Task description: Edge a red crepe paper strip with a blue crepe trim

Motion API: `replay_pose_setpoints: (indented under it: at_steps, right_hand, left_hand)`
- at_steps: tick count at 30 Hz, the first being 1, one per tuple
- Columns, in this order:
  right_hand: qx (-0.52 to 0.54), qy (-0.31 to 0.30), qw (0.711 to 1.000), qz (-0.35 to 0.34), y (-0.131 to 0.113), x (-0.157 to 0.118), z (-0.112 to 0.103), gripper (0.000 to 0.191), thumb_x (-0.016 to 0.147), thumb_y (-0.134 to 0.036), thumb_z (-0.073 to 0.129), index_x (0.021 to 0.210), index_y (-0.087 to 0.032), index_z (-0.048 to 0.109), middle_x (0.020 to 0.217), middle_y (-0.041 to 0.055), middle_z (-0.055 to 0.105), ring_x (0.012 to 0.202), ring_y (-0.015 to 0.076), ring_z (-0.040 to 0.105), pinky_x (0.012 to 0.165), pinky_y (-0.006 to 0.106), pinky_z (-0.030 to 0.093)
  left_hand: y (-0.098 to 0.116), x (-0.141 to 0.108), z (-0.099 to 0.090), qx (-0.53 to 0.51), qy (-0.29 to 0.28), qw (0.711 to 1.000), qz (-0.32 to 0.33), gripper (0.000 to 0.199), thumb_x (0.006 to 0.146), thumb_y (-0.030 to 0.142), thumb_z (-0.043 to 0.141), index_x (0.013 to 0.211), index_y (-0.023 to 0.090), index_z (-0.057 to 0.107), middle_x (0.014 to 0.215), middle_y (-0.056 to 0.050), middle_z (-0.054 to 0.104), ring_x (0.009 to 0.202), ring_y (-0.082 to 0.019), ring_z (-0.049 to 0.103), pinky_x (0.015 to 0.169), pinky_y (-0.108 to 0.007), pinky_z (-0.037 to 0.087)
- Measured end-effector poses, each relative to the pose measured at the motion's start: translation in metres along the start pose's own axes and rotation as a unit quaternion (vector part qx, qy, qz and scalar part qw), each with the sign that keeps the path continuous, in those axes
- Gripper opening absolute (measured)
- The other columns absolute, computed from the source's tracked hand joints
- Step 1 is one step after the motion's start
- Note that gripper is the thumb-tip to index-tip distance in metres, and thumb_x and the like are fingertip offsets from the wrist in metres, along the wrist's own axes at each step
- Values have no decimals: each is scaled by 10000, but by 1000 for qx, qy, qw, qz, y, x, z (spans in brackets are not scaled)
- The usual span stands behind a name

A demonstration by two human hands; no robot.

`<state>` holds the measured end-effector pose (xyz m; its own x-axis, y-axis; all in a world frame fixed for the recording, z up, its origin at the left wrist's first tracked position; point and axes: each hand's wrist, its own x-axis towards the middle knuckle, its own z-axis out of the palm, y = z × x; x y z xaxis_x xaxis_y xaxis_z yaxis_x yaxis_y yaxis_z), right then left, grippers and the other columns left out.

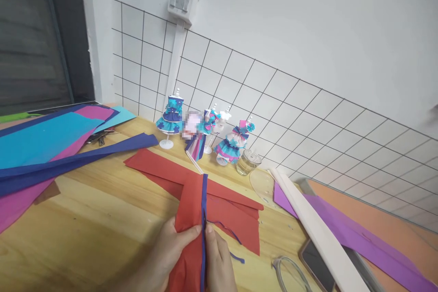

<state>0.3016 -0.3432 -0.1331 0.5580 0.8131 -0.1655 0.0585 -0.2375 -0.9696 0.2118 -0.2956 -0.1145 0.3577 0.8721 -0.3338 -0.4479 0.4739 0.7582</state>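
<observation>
A long red sheet [190,200] with a dark blue strip [204,191] along its right edge stands up towards me from the wooden table. My left hand [173,246] pinches the red sheet, its thumb lying near the blue strip. Against the strip's right side is my right hand [218,255], fingers closed around something small and dark, mostly hidden, at the strip. Beneath and behind lie more red pieces [236,223]. A thin blue offcut [227,230] curls over them, and another blue scrap [237,258] rests beside them on the table.
Coloured sheets [44,141] lie at the left. Small dressed mannequins [171,114] and a glass [248,162] stand at the back near a wire grid [239,82]. To the right are a pale roll [318,228], purple sheets [345,230], a phone [316,262] and a looped cable [290,273].
</observation>
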Motion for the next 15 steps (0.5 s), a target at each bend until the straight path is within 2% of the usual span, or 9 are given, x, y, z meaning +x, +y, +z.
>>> replay_pose_setpoints:
  at_steps: [5,10,15]
  right_hand:
    - [-15,16,1000,-1,0,0,-1,466,780,-544,502,948,-146,676,1025,82,672,1052,247,539,871,294,406]
    - [-26,2,1000,0,-5,0,-1,455,789,-535,487,925,-144,676,1001,76,675,1028,234,548,847,269,407]
    - [7,-30,1000,-6,-11,-1,0,416,805,-504,458,850,-154,678,912,57,681,911,203,575,808,239,403]
  left_hand:
    - [-1,0,1,-12,8,1000,7,388,511,295,791,845,129,684,814,-109,725,827,-303,663,739,-368,528]
    - [-3,1,1,-6,15,1000,12,395,491,312,796,818,119,689,791,-122,724,808,-315,664,732,-384,526]
    - [-1,1,0,-2,3,1000,6,387,501,300,793,829,121,689,815,-122,723,843,-312,657,768,-385,516]
